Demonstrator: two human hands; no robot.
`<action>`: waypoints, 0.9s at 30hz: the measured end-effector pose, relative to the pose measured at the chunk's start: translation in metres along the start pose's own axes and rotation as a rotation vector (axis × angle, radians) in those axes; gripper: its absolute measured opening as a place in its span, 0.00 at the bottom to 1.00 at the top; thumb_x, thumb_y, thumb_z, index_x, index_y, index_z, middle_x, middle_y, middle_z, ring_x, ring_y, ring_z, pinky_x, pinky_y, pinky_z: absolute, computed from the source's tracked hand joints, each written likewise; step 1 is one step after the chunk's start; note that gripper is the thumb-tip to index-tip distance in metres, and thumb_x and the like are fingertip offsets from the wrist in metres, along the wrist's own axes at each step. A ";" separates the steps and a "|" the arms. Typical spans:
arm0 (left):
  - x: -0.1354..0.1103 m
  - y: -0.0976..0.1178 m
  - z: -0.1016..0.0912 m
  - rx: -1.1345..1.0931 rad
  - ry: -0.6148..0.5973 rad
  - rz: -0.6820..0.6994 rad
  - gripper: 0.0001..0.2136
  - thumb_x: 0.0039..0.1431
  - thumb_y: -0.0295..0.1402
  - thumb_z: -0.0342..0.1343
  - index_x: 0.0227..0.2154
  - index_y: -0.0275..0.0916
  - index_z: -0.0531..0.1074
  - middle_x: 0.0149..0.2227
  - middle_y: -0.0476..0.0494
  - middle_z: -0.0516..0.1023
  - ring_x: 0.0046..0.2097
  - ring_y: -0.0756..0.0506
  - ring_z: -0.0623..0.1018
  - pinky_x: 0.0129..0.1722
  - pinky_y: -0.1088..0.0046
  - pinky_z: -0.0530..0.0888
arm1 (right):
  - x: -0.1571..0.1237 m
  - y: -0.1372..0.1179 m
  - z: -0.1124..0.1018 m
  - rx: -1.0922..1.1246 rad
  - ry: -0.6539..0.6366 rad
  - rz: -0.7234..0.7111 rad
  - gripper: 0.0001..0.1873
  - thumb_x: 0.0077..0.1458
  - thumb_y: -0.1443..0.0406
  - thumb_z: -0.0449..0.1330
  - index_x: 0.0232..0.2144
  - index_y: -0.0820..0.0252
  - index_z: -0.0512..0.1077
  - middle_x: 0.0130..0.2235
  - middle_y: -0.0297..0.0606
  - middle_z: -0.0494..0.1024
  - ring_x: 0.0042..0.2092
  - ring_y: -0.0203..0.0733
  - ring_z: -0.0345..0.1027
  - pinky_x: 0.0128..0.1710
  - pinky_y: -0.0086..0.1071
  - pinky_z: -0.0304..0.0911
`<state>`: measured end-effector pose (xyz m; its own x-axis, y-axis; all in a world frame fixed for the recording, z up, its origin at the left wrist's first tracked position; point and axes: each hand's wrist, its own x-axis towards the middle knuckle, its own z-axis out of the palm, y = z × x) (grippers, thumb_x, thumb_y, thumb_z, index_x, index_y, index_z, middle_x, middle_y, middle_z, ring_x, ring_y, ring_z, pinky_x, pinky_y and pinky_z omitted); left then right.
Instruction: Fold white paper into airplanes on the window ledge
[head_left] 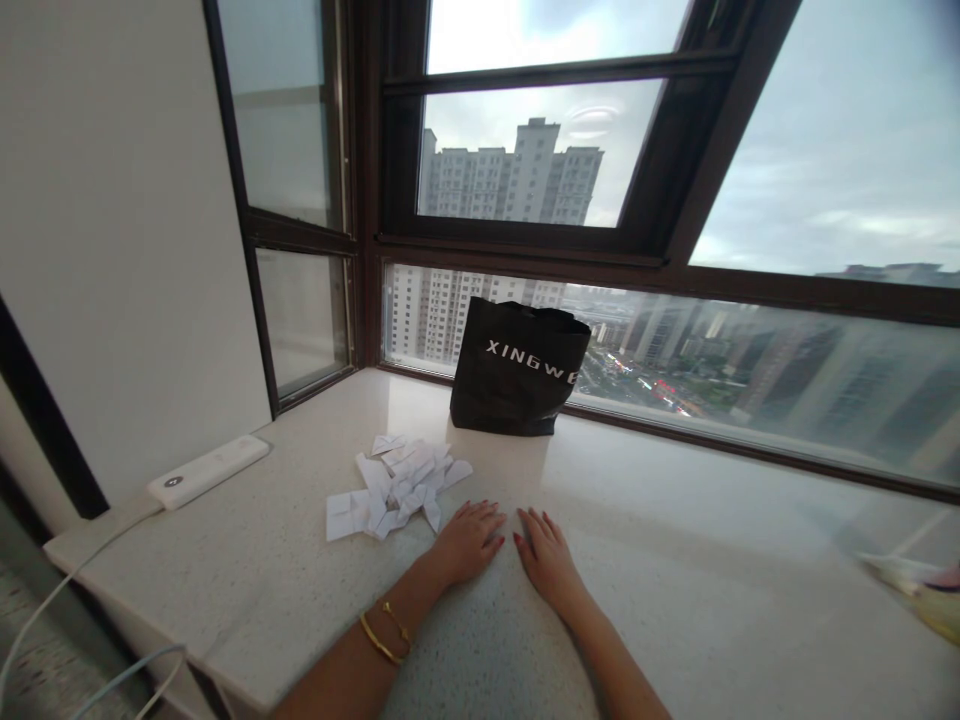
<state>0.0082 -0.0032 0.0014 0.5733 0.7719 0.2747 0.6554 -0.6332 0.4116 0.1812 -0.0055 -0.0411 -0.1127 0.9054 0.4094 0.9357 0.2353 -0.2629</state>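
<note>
My left hand (469, 541) lies palm down on the pale speckled windowsill (675, 570), its fingers stretched forward and holding nothing. Just right of it, a small gap apart, my right hand (546, 558) rests flat in the same way, also with nothing in it. A loose heap of folded white paper pieces (409, 480) spreads to the left of my left hand, close to its fingertips. Behind both hands a black bag (517, 370) with white lettering stands upright near the window; its contents are hidden.
A white power strip (210, 470) lies along the left wall, its cord (82, 565) dropping over the sill's left edge. Dark window frames (525, 250) border the back. At the far right edge sits a blurred yellowish and white item (922, 590) that I cannot make out.
</note>
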 end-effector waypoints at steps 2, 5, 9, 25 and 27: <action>0.003 -0.002 -0.005 -0.022 0.092 0.018 0.18 0.56 0.31 0.42 0.50 0.39 0.61 0.54 0.42 0.63 0.56 0.48 0.59 0.55 0.66 0.56 | 0.000 -0.001 -0.001 0.013 -0.007 0.012 0.23 0.53 0.62 0.44 0.48 0.65 0.64 0.51 0.49 0.66 0.56 0.52 0.50 0.51 0.46 0.51; 0.008 -0.014 -0.024 0.025 0.304 -0.027 0.20 0.53 0.26 0.43 0.50 0.39 0.61 0.54 0.43 0.63 0.56 0.48 0.59 0.55 0.66 0.57 | 0.001 -0.002 -0.004 0.019 -0.040 0.024 0.23 0.53 0.62 0.44 0.49 0.66 0.63 0.51 0.49 0.65 0.57 0.52 0.49 0.51 0.46 0.50; 0.002 -0.047 -0.063 0.256 0.537 -0.444 0.19 0.53 0.29 0.45 0.50 0.38 0.62 0.56 0.39 0.59 0.58 0.39 0.53 0.54 0.55 0.54 | 0.001 -0.005 -0.007 -0.014 -0.078 0.042 0.23 0.53 0.62 0.44 0.49 0.67 0.62 0.52 0.48 0.64 0.57 0.52 0.48 0.52 0.45 0.49; -0.006 -0.057 -0.036 0.316 0.116 -0.634 0.26 0.52 0.48 0.42 0.53 0.42 0.59 0.58 0.34 0.55 0.59 0.30 0.50 0.53 0.51 0.49 | 0.008 -0.004 -0.002 0.114 0.101 0.049 0.20 0.54 0.64 0.43 0.45 0.64 0.65 0.45 0.47 0.71 0.49 0.47 0.60 0.49 0.41 0.53; -0.003 -0.043 -0.033 0.258 0.074 -0.563 0.25 0.52 0.48 0.42 0.51 0.43 0.61 0.57 0.35 0.56 0.58 0.31 0.51 0.52 0.51 0.50 | 0.010 -0.004 -0.002 0.167 0.176 0.061 0.20 0.54 0.62 0.42 0.45 0.64 0.64 0.44 0.47 0.71 0.48 0.46 0.62 0.48 0.41 0.54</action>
<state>-0.0379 0.0239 0.0112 0.0752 0.9873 0.1402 0.9501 -0.1136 0.2906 0.1772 0.0016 -0.0343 0.0157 0.8476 0.5304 0.8690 0.2508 -0.4266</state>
